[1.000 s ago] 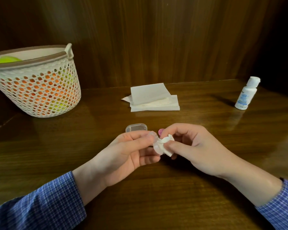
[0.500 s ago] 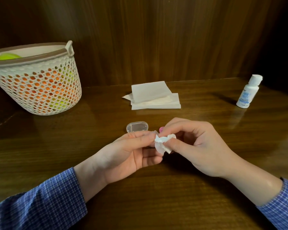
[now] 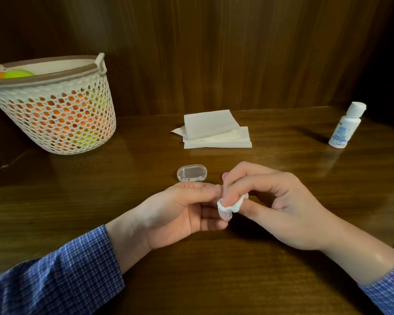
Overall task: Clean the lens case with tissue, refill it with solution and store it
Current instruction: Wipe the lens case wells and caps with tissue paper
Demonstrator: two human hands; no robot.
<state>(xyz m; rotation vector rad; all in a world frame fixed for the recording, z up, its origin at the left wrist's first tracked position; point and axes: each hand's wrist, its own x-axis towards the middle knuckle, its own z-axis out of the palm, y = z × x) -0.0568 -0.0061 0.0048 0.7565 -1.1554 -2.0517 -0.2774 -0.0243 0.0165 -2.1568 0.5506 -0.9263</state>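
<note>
My left hand point(image 3: 180, 210) pinches a small clear lens case part point(image 3: 226, 215) between thumb and fingers, just above the wooden table point(image 3: 282, 280). My right hand point(image 3: 273, 201) pinches a crumpled white tissue point(image 3: 233, 204) and presses it against that clear part. A bit of pink point(image 3: 225, 176) peeks out behind my right fingers; what it belongs to is hidden. A clear oval case piece point(image 3: 192, 173) lies on the table just beyond my hands. The white solution bottle point(image 3: 347, 128), capped, stands at the far right.
A stack of folded white tissues point(image 3: 214, 130) lies at the back middle of the table. A white perforated basket point(image 3: 55, 105) with orange and green things inside stands at the back left. A dark wooden wall runs behind everything.
My right hand has turned the tissue and pushed it lower onto the clear part, whose edge now shows under the tissue. My left hand barely moved.
</note>
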